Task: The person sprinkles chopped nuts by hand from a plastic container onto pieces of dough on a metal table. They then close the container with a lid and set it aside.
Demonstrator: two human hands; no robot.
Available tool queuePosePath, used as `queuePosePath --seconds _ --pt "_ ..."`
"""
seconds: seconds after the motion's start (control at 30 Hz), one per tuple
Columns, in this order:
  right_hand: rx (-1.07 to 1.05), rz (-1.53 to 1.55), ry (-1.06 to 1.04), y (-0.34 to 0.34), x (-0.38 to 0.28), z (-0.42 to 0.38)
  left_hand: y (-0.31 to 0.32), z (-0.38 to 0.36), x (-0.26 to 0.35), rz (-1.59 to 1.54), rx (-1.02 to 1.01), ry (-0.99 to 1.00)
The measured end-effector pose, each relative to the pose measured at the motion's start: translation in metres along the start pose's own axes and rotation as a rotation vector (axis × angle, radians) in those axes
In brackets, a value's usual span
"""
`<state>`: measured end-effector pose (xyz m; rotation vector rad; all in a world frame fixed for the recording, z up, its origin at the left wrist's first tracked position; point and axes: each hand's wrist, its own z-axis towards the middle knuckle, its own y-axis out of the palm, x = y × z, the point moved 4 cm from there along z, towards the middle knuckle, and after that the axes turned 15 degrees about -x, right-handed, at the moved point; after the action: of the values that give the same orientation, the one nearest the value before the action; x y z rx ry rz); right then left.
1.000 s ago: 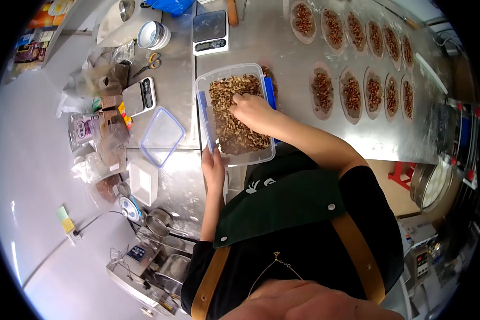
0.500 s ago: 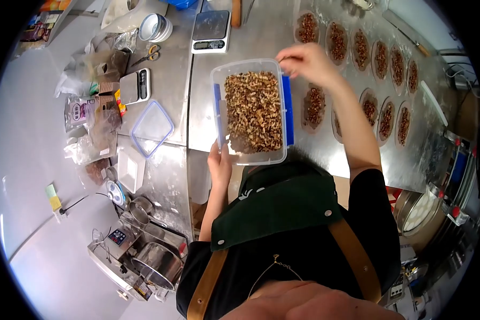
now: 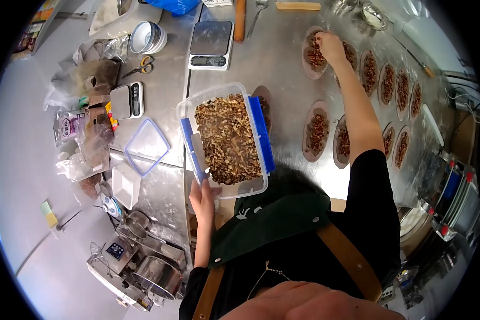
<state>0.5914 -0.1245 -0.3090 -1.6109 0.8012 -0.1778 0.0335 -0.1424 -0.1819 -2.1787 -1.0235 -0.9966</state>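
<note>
My left hand (image 3: 202, 201) grips the lower left corner of a clear plastic box (image 3: 255, 144) with blue side clips. Chopped nuts (image 3: 229, 141) fill much of the box, which is tilted a little. My right hand (image 3: 329, 47) is over an oval dough piece (image 3: 310, 64) at the upper right, fingers pinched together at its topping; anything between the fingertips is too small to make out. Several more ovals topped with reddish-brown bits, such as this one (image 3: 317, 132), lie in two rows on the steel table (image 3: 293, 85). One oval is partly hidden behind the box.
A kitchen scale (image 3: 211, 45) stands beyond the box, with a rolling pin (image 3: 240, 20) and a fork (image 3: 257, 16) beside it. To the left are a second scale (image 3: 127, 101), scissors (image 3: 141, 66), a lid (image 3: 147, 146), stacked bowls (image 3: 146, 37) and bags.
My right hand has moved from the box's upper right corner to the oval at the upper right. The box and my left hand have shifted left and down in view.
</note>
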Motion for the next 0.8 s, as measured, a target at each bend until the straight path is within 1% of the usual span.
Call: queuePosePath --seconds 0.1,0.2,0.3,0.5,0.6,0.8 --pt "-0.014 -0.050 0.021 0.002 -0.004 -0.001 -0.001 0.001 0.004 -0.008 0.003 -0.020" --pt "0.004 -0.024 0.002 0.007 0.002 -0.002 -0.001 0.004 0.004 -0.012 0.001 -0.017" --pt "-0.041 -0.019 0.030 0.009 0.005 -0.003 -0.003 0.005 0.002 -0.014 -0.007 -0.009" --pt "-0.003 0.011 -0.040 0.008 0.003 -0.011 -0.005 0.006 -0.003 -0.025 -0.013 -0.009" --pt "0.082 0.047 -0.125 0.012 0.003 -0.021 -0.005 0.006 -0.005 -0.018 -0.012 -0.007" --pt "0.060 0.030 -0.134 0.015 -0.004 -0.037 -0.005 0.005 -0.005 -0.009 -0.014 -0.003"
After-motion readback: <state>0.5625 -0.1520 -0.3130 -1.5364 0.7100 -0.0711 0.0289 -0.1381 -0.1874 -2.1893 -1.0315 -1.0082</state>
